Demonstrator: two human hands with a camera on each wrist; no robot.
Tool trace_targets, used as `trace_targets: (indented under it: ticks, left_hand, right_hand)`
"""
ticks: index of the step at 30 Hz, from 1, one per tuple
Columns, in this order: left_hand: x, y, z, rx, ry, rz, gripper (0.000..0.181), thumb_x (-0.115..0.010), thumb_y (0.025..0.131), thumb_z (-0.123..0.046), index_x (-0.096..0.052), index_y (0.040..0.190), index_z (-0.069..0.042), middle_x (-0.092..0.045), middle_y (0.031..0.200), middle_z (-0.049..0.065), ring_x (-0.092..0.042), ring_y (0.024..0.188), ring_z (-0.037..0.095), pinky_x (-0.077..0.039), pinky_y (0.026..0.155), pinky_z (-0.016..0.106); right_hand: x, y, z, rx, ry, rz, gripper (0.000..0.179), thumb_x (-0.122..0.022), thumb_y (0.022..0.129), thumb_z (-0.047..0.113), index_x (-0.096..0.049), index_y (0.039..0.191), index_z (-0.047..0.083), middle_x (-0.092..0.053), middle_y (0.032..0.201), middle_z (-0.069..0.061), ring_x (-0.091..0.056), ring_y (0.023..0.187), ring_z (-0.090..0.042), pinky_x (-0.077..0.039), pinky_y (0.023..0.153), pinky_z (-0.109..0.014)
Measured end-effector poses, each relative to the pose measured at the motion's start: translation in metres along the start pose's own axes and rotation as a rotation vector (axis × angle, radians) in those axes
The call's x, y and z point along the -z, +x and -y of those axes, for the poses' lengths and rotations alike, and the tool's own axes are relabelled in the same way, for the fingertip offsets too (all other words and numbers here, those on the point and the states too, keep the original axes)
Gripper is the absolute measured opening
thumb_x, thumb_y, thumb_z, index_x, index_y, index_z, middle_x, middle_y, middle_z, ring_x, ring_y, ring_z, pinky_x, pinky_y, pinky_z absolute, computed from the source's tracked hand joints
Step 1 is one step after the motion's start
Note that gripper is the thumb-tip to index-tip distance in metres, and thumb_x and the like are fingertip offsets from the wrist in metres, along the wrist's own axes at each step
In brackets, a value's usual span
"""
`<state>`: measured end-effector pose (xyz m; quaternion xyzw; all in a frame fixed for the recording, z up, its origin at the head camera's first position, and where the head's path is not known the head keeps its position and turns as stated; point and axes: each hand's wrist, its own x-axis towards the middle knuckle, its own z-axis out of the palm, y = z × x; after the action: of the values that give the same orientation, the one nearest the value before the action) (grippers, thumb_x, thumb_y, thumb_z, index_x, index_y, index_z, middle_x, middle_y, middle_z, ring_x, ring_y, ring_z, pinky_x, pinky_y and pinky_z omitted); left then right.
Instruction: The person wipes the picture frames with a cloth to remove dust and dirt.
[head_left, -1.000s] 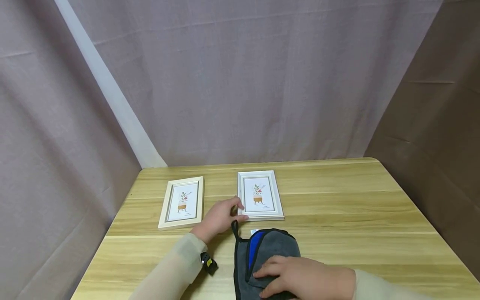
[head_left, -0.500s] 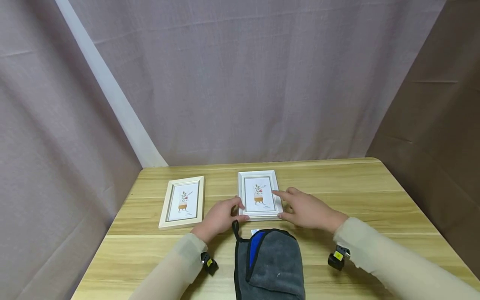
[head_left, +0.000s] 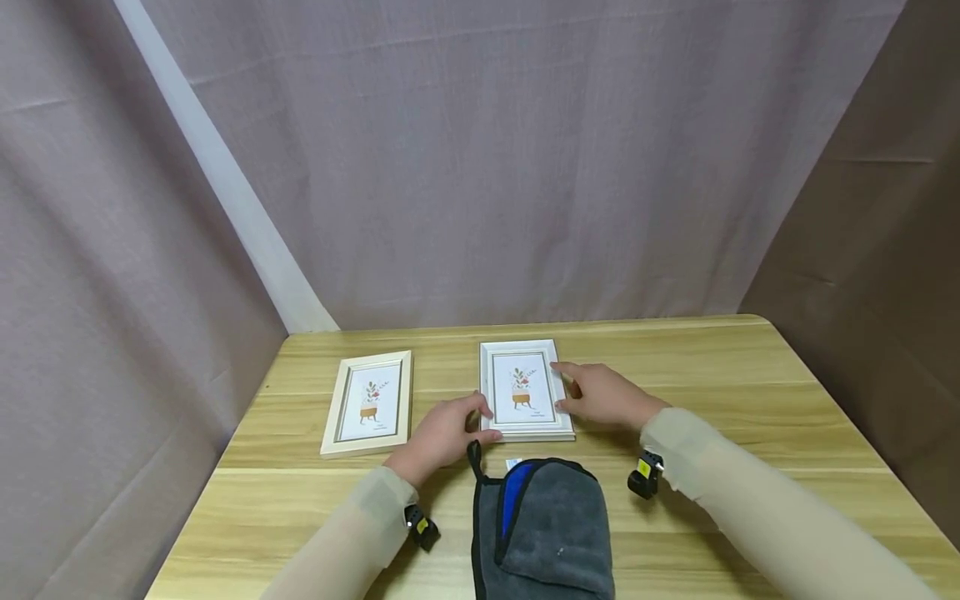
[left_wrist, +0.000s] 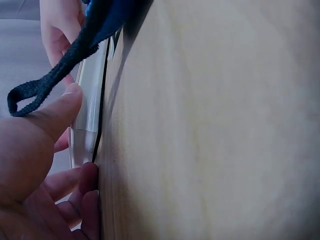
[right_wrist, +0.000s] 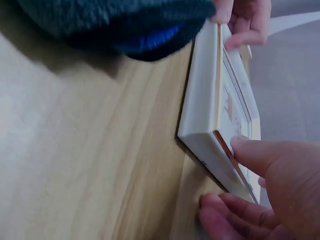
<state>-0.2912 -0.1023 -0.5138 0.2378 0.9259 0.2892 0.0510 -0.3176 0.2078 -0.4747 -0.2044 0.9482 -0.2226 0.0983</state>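
A white picture frame with a plant print lies face up on the wooden table. My left hand grips its near left corner; in the left wrist view the thumb lies on the rim and the fingers curl at the side. Along the right side my right hand holds the frame, its thumb on the face in the right wrist view and its fingers curled by the outer edge. Close in front of the frame lies a grey cloth mitt with black trim, blue lining and a hanging loop.
A cream picture frame with the same print lies to the left of the left hand. A small white tag pokes out behind the mitt. Grey-pink curtains stand behind the table, and a brown one at the right.
My right hand has left the grey mitt and moved up to the right side of the white frame, closing in on its edge. The left hand keeps its hold.
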Motion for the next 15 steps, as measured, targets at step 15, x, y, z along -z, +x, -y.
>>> trace_targets:
  ticks: [15]
  left_hand:
    - [-0.001,-0.001,0.000,-0.006,-0.017,-0.007,0.029,-0.083,0.098,-0.049,-0.070,0.111,-0.027,-0.055,0.074,-0.006,-0.052,0.069,0.012,-0.047,0.069,0.032]
  right_hand:
    - [-0.008,0.015,-0.005,-0.017,0.031,-0.014,0.065,-0.078,0.098,0.015,-0.055,0.155,-0.007,-0.057,0.061,0.003,-0.049,0.050,-0.010,-0.047,0.064,-0.032]
